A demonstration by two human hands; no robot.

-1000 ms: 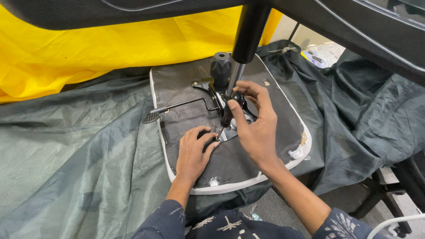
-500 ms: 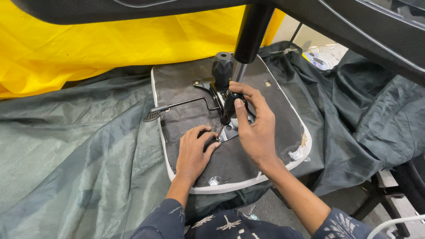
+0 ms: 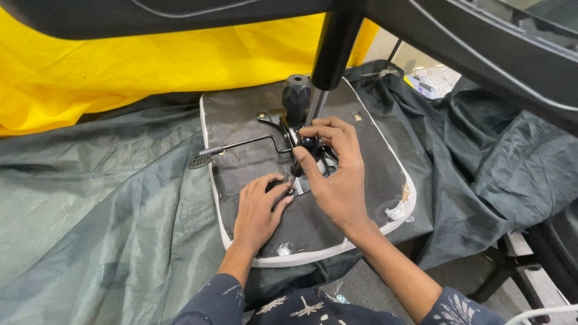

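Note:
An upturned chair seat (image 3: 367, 150) with a dark felt underside and white rim lies on a green sheet. A black metal mechanism plate (image 3: 283, 120) with a round knob (image 3: 297, 93) and a thin lever (image 3: 241, 144) is fixed at its middle, and a gas cylinder column (image 3: 328, 54) rises from it. My right hand (image 3: 337, 174) grips the black handle of a screwdriver (image 3: 304, 150) standing on the plate's near edge. My left hand (image 3: 259, 210) rests flat on the felt, its fingertips at the tool's tip.
A green tarpaulin (image 3: 90, 229) covers the floor, with yellow cloth (image 3: 120, 66) behind. Black chair base arms (image 3: 481, 54) cross the top of the view. Chair legs and a frame (image 3: 530, 265) stand at the right. A white cable (image 3: 542, 313) lies at bottom right.
My right hand has shifted slightly on the tool handle, fingers turning around it. My left hand stays at the tip.

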